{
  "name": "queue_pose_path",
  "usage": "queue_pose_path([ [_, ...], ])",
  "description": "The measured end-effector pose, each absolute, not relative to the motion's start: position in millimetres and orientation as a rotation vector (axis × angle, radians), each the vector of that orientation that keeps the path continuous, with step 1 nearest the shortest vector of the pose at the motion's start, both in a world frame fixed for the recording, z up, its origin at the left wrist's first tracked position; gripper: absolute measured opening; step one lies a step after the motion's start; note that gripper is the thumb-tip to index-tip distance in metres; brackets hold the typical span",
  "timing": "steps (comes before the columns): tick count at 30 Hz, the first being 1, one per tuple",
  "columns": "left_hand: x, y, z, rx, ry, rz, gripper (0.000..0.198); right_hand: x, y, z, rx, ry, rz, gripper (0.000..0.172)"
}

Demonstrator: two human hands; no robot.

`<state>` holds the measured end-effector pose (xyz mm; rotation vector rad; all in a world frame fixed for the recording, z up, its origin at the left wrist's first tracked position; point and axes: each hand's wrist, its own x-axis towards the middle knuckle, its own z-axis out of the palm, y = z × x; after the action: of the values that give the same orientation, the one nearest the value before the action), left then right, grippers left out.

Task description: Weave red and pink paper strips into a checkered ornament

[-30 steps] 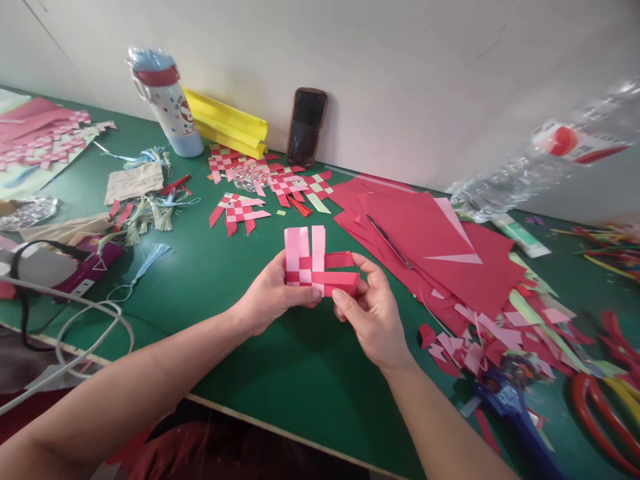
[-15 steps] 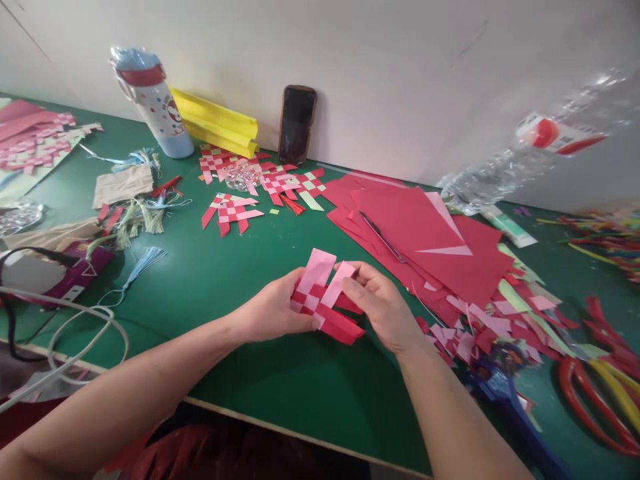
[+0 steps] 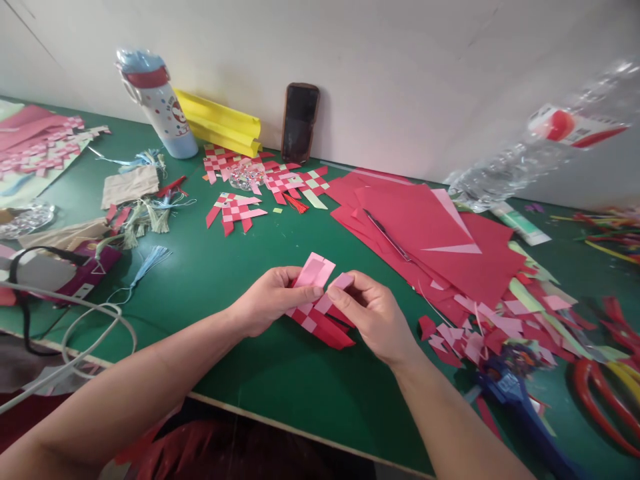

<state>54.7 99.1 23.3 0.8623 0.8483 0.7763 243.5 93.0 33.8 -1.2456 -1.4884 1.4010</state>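
Observation:
Between my hands is a woven paper piece (image 3: pixel 309 315), a checkerboard of red and pink strips with loose strip ends. My left hand (image 3: pixel 273 297) grips its left side, thumb laid across the top over the pink strips. A pink strip end sticks up beyond that thumb. With thumb and fingers my right hand (image 3: pixel 367 307) pinches another pink strip on the right side. Red strip ends point down toward me. Part of the weave is hidden behind both hands.
Finished-looking woven pieces (image 3: pixel 235 212) lie ahead near a phone (image 3: pixel 300 123) and a bottle (image 3: pixel 163 110). Red paper sheets (image 3: pixel 415 220), a pen (image 3: pixel 387 237) and paper scraps (image 3: pixel 475 333) lie right, with blue-handled scissors (image 3: pixel 520 407) and red-handled scissors (image 3: pixel 600 407). Tassels (image 3: pixel 150 260) and a cable (image 3: pixel 125 327) lie left.
My left thumb has moved up from the weave's lower edge onto the pink strips. My right hand keeps its pinch, with the strip now closer to the left thumb. The view has shifted slightly.

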Motion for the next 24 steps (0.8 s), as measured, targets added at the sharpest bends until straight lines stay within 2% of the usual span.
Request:
queue_pose_path([
  [7, 53.3, 99.4, 25.5, 0.918, 0.951, 0.692, 0.034, 241.9, 92.5, 34.3, -1.257, -1.480, 1.361, 0.026],
  [16, 53.9, 98.5, 30.3, 0.809, 0.807, 0.686, 0.031, 240.5, 91.7, 33.5, -1.248, -1.421, 1.384, 0.026],
  [21, 54.3, 101.1, 29.1, 0.779, 0.880, 0.796, 0.028, 243.2, 93.0, 33.6, -1.224, -1.357, 1.546, 0.029],
  [24, 53.7, 103.4, 29.6, 0.743, 0.933, 0.870, 0.025, 244.1, 93.7, 32.8, -1.279, -1.409, 1.525, 0.028],
])
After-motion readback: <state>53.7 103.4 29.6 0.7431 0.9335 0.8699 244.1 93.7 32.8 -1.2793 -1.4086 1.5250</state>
